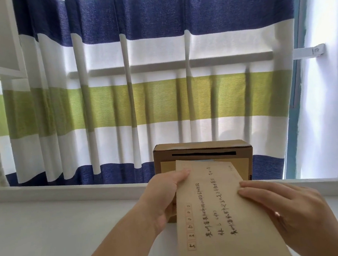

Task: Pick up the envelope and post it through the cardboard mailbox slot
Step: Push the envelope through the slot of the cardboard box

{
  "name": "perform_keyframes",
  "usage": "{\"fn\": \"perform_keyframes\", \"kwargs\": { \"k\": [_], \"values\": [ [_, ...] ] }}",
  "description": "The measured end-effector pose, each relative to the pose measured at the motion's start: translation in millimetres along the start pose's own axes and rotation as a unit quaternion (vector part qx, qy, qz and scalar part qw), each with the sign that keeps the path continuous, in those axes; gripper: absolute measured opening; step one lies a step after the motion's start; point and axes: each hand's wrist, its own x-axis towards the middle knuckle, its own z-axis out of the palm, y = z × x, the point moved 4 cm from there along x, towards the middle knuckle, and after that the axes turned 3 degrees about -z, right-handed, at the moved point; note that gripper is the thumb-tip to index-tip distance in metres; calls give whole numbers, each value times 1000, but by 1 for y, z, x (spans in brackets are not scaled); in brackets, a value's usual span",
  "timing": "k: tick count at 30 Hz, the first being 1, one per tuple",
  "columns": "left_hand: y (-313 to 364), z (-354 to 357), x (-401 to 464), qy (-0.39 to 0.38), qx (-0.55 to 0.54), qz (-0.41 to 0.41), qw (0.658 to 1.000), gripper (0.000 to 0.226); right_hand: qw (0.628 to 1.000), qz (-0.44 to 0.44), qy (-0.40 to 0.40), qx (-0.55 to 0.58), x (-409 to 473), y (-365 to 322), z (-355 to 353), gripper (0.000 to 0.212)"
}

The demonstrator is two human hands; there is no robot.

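Now both hands, left hand [166, 194] and right hand [291, 209], grip the envelope [219, 211]

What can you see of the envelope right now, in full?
The envelope is a tan paper rectangle, held lengthwise and pointing away toward the cardboard mailbox. Its face shows handwritten lines and a row of small red boxes with digits near the lower left. The left hand grips its left edge, thumb on top; the right hand rests its fingers on the right edge. Its far end sits just below the dark slot, not yet inserted. It looks flat and uncreased.
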Motion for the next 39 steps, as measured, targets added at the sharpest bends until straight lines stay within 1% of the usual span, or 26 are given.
{"fn": "perform_keyframes", "kwargs": {
  "k": [4, 6, 7, 9, 11, 13, 15, 17, 20, 28, 31, 33, 34, 39],
  "values": [
    [-3, 0, -2, -26, 6, 11, 1000, 30, 1000, 9, 4, -11, 5, 5, -4, 53],
    [-4, -1, -4, -29, -1, 18, 999, 31, 1000, 23, 2, -13, 5, 6, -5, 50],
    [-4, -1, -4, -29, -3, 21, 999, 31, 1000, 29, 3, -9, 5, 8, -5, 42],
    [-2, -1, -2, -26, -2, 26, 999, 30, 999, 36, 8, -8, 6, 11, -7, 17],
    [0, -1, 1, -21, -3, 27, 999, 26, 999, 42, 1, -10, 7, 13, -5, 23],
    [2, -1, 4, -15, -5, 25, 1000, 23, 999, 39, 2, -12, 9, 13, -5, 19],
    [2, -1, 6, -11, -6, 23, 1000, 23, 999, 34, 0, -13, 10, 13, -3, 21],
    [2, -1, 7, -7, -8, 23, 1000, 24, 999, 36, 1, -11, 10, 15, -3, 19],
    [3, 1, 8, -2, -9, 20, 1000, 25, 999, 38, -1, -16, 11, 17, -1, 25],
    [8, 5, 11, 20, -12, 27, 999, 22, 999, 55, -1, -2, 13, 22, 2, 29],
    [9, 7, 11, 18, -13, 31, 999, 24, 997, 73, -13, 18, 12, 26, 5, 35],
    [8, 7, 8, 9, -11, 31, 999, 27, 995, 88, -25, 31, 11, 28, 7, 48],
    [7, 6, 6, 3, -6, 32, 999, 29, 995, 90, -29, 34, 11, 29, 8, 51],
    [0, -2, -7, -14, 24, 42, 999, 40, 993, 104, -38, 45, 9, 30, 9, 51]
  ]
}}
